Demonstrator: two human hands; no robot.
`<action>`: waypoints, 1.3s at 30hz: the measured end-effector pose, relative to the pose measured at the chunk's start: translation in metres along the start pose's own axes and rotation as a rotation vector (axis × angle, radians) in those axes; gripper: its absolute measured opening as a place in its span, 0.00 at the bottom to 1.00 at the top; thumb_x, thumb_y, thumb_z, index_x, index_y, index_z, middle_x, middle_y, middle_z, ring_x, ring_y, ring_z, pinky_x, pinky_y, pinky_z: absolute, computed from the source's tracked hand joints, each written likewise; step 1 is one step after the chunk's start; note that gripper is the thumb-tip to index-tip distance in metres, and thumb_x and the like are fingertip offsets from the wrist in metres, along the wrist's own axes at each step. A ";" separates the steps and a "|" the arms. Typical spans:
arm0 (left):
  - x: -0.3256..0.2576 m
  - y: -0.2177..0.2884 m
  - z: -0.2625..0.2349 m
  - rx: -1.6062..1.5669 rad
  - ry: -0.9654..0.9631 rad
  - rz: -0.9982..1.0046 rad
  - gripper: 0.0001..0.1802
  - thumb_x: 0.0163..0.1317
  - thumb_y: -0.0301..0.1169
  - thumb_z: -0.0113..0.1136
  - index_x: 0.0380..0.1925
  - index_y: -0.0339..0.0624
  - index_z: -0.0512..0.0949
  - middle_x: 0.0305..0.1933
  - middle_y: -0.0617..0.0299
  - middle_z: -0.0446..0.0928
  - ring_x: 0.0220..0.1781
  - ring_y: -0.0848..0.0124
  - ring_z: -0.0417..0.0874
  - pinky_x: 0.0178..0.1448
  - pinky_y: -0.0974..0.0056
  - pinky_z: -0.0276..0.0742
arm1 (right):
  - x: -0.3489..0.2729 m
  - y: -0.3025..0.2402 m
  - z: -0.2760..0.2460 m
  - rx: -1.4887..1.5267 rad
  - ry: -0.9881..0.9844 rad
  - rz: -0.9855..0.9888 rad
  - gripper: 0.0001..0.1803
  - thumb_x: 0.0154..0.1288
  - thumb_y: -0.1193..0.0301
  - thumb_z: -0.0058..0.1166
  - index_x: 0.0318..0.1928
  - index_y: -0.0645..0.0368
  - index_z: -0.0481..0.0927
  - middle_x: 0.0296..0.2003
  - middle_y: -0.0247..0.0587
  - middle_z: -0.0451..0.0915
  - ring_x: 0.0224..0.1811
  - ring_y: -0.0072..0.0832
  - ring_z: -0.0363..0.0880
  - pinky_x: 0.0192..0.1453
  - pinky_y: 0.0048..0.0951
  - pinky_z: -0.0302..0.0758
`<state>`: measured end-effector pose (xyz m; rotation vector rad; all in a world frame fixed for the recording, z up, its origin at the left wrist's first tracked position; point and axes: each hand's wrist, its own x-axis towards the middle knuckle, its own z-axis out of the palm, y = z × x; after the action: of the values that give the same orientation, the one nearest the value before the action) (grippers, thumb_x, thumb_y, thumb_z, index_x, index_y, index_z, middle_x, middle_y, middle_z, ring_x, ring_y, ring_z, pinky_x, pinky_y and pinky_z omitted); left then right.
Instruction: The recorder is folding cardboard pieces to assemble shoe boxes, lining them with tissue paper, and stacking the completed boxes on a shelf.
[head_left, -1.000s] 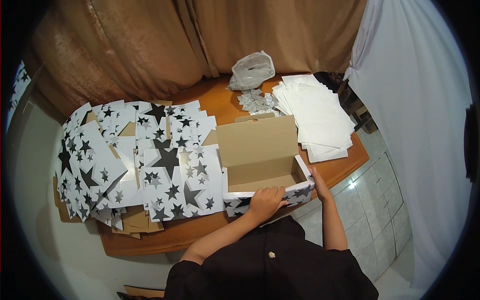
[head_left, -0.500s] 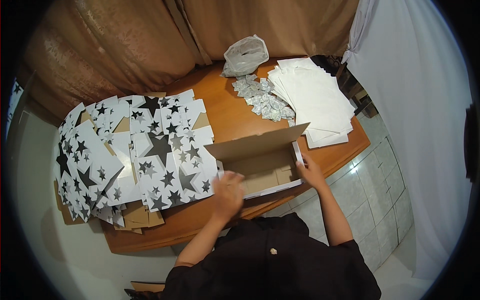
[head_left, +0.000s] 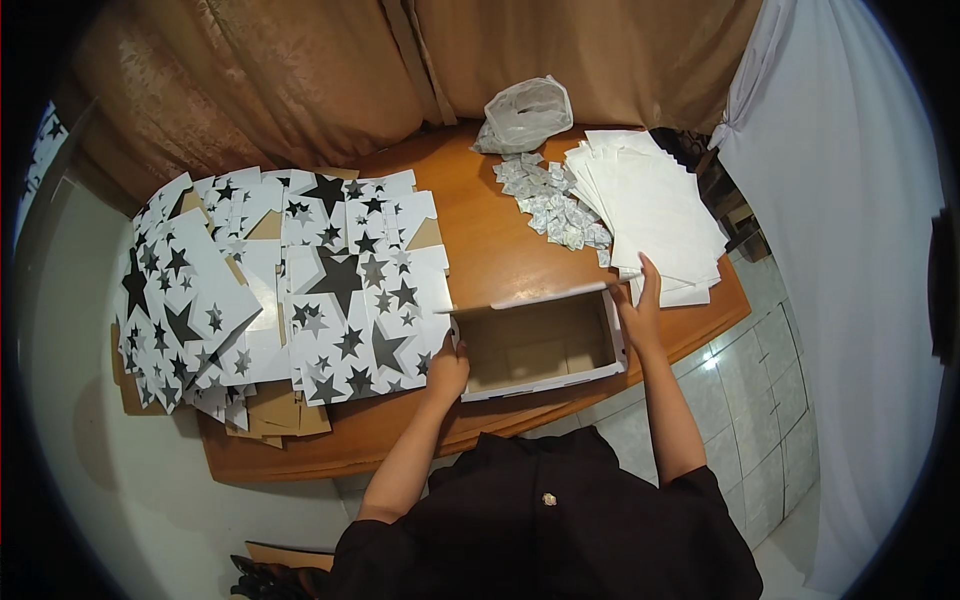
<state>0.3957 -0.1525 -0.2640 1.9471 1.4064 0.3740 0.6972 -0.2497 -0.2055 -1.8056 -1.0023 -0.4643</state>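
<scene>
A cardboard box (head_left: pixel 545 382), white outside and brown inside, stands with its top uncovered at the table's front edge, nothing visible inside it. Its lid flap (head_left: pixel 545 297) is seen nearly edge-on along the far side. My left hand (head_left: pixel 449 372) grips the box's left end, with its fingers partly hidden behind the wall. At the far right corner my right hand (head_left: pixel 641 308) holds the box beside the lid's end, thumb and fingers on either side of it. Flat white cartons printed with black and grey stars (head_left: pixel 340 285) lie just left of the box.
Behind the box, small clear-and-white packets (head_left: pixel 560 212) lie piled before a translucent plastic bag (head_left: pixel 528 112). A stack of white sheets (head_left: pixel 660 210) sits at the right of the wooden table (head_left: pixel 470 250). Brown curtains hang behind, a white cloth (head_left: pixel 830 250) at the right.
My left hand has come down onto the box's left end. My right hand has risen to the far right corner by the lid, which now shows nearly edge-on. The whole view has shifted slightly.
</scene>
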 end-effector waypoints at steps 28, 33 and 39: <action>-0.039 0.003 -0.009 0.098 0.425 0.971 0.23 0.55 0.24 0.59 0.52 0.37 0.70 0.42 0.55 0.73 0.41 0.59 0.75 0.46 0.58 0.68 | -0.074 -0.011 -0.066 -0.025 -0.430 -0.259 0.13 0.60 0.70 0.53 0.45 0.59 0.75 0.40 0.47 0.76 0.43 0.43 0.75 0.51 0.42 0.67; -0.043 0.007 -0.014 0.169 -0.068 1.091 0.15 0.53 0.30 0.63 0.42 0.42 0.77 0.32 0.64 0.78 0.31 0.68 0.77 0.35 0.65 0.68 | -0.106 0.003 -0.071 -0.080 -0.689 -0.557 0.13 0.52 0.68 0.59 0.40 0.54 0.77 0.33 0.34 0.76 0.37 0.29 0.75 0.46 0.34 0.64; -0.042 0.011 -0.017 0.226 -0.250 0.947 0.12 0.56 0.35 0.59 0.37 0.41 0.79 0.28 0.62 0.80 0.29 0.64 0.79 0.37 0.63 0.69 | -0.089 -0.011 -0.066 -0.103 -0.880 -0.366 0.06 0.53 0.71 0.56 0.33 0.53 0.76 0.26 0.31 0.73 0.32 0.30 0.73 0.44 0.33 0.62</action>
<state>0.3776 -0.1867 -0.2378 2.6492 0.2996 0.3748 0.6444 -0.3443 -0.2306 -1.9455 -1.9542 0.1074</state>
